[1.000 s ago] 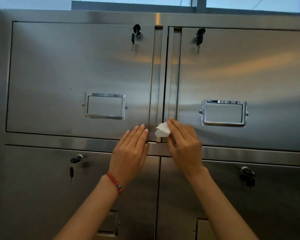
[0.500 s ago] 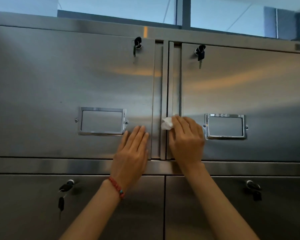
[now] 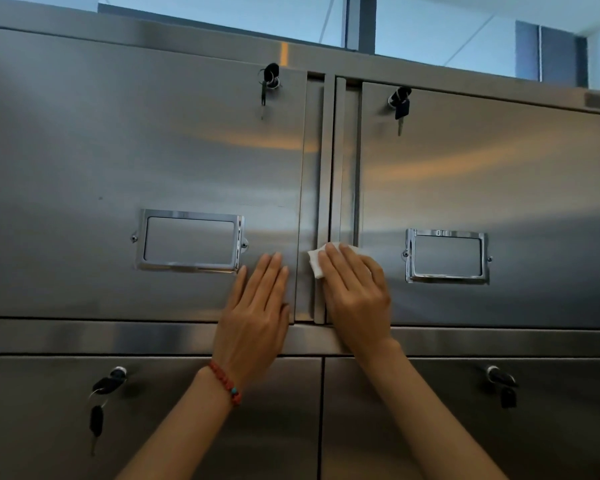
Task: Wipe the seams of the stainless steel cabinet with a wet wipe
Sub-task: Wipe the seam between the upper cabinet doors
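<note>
The stainless steel cabinet [image 3: 153, 150] fills the view, with two upper doors meeting at a vertical centre seam [image 3: 328, 168]. My right hand [image 3: 355, 292] presses a white wet wipe [image 3: 316, 263] flat against that seam, roughly a third of the way up the upper doors. Only the wipe's left corner shows beyond my fingers. My left hand [image 3: 257, 313] lies flat with fingers together on the left door, just left of the seam, holding nothing. A red bead bracelet [image 3: 224, 382] is on my left wrist.
Each upper door has a chrome label holder [image 3: 189, 240], [image 3: 447, 256] and a key hanging in its lock [image 3: 269, 81], [image 3: 399, 102]. Two lower doors also carry keys [image 3: 106, 386], [image 3: 499, 382]. A horizontal rail [image 3: 84, 336] separates the rows. Windows sit above the cabinet.
My right hand has slid the wipe upward along the centre seam from its bottom end. My left hand has moved up a little on the left door. The camera has tilted upward.
</note>
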The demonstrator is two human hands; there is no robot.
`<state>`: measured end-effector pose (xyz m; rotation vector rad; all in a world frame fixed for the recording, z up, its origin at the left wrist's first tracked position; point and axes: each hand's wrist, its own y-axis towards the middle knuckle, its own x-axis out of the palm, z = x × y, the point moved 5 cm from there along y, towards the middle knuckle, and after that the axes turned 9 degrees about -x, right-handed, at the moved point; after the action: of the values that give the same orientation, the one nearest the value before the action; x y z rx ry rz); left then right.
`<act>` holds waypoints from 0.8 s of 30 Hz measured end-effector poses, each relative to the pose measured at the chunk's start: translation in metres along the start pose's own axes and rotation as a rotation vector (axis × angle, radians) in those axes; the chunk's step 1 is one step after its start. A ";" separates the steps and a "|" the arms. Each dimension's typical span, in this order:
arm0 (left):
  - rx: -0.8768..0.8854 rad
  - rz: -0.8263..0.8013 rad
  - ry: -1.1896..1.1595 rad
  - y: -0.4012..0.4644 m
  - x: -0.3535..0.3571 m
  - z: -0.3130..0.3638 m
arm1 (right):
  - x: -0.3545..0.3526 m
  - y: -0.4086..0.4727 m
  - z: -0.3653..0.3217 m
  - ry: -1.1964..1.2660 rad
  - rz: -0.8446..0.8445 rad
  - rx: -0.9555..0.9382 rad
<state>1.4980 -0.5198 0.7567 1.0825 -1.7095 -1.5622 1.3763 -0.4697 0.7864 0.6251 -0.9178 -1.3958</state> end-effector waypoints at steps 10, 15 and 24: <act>-0.042 0.046 -0.008 0.026 -0.003 -0.001 | 0.004 -0.004 -0.002 0.034 -0.054 -0.033; -0.030 0.022 0.028 0.036 0.002 -0.003 | 0.006 0.002 0.002 0.088 -0.030 -0.040; -0.025 0.054 0.011 0.036 0.014 -0.004 | 0.009 0.004 0.006 0.112 0.086 -0.071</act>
<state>1.4875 -0.5342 0.7908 1.0225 -1.6939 -1.5376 1.3727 -0.4769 0.7945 0.5973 -0.7942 -1.2978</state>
